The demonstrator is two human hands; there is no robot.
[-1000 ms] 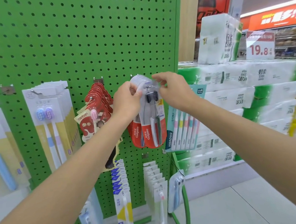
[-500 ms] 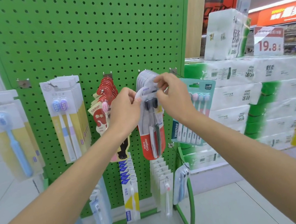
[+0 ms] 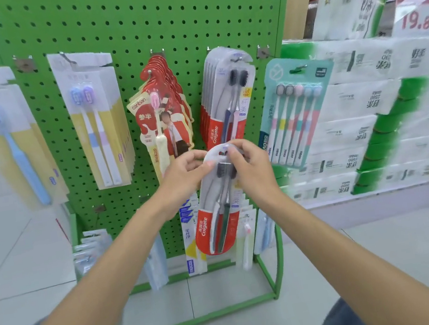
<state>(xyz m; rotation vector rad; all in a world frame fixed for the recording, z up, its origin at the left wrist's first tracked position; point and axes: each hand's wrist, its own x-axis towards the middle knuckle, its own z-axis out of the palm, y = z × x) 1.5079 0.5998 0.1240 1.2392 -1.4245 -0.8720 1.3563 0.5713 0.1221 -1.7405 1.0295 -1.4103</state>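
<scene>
At the left edge of the green perforated metal pegboard (image 3: 129, 21) hang white-and-yellow cards with a single blue toothbrush (image 3: 8, 144). Next come yellow cards with twin blue and purple brushes (image 3: 94, 119), then red shaped cards with a cream brush (image 3: 162, 108).

The left hand (image 3: 181, 176) pinches the rounded clear top of a red-and-clear Colgate twin-toothbrush blister pack (image 3: 215, 227). This pack hangs free in front of the board's lower middle, off any hook. The right hand (image 3: 250, 167) pinches the same top from the other side, fingertips close round the hang hole.

Above the hands, a row of matching Colgate packs (image 3: 225, 96) sits on a short metal hook (image 3: 236, 59). If the pack belongs there, it seems best to keep both pinches beside the hole, not over it. The pack should stay upright and square to the board as it is lifted straight to the hook tip.

Room is tight. The red cards lie just left, a teal card of five pastel brushes (image 3: 295, 110) just right, and small packs hang close behind the pack's lower end. Beyond the board's right edge stand stacked white-and-green tissue bundles (image 3: 370, 123). Open floor lies toward the person.
</scene>
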